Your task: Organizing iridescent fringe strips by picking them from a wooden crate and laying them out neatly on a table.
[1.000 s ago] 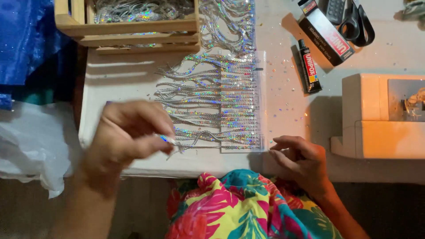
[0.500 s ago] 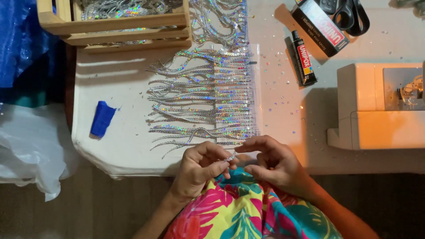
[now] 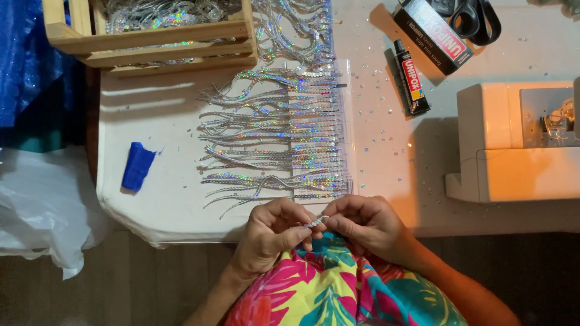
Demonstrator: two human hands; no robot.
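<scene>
Left hand and right hand meet at the near edge of the tabletop, fingertips pinching opposite ends of a short sequin strand held between them. Just beyond lie rows of sequin fringe. A blue roll rests toward the left edge, a wooden crate at the far left corner, a glue tube and sewing machine toward the right.

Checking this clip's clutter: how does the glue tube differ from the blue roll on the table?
The glue tube is black with a red label, long and thin; the blue roll is plain blue, shorter and thicker. The glue tube lies right of the sequin fringe, beside a box; the blue roll lies alone on its left. Both lie flat on the table, untouched by either hand.
</scene>
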